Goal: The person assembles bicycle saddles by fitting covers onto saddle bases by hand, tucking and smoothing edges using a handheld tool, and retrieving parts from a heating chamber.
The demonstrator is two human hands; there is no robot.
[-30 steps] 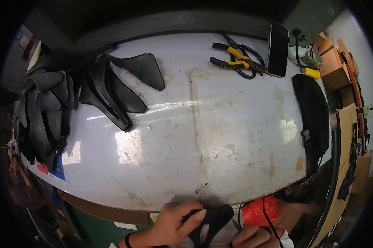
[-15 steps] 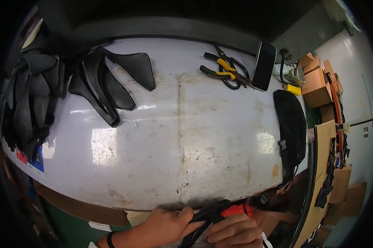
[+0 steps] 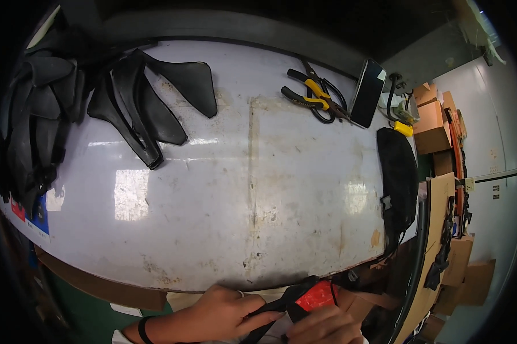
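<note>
At the table's near edge my left hand grips a long, black, strap-like piece between thumb and fingers. My right hand is closed on the same piece, close beside the left; its fingertips are partly hidden. The lower part of the piece drops out of sight between the hands. A bright red, shiny thing shows just beyond my right hand; its kind is unclear. Similar black shaped pieces lie fanned out at the far left of the table, with a larger heap of them further left.
On the white table, yellow-and-black pliers lie over black-handled scissors at the far right. Next to them are a phone, a yellow object and a black pouch. Cardboard boxes stand beyond the right edge.
The view has shifted slightly. My right hand has moved a little down, and more of the red thing shows. Both hands still hold the black piece.
</note>
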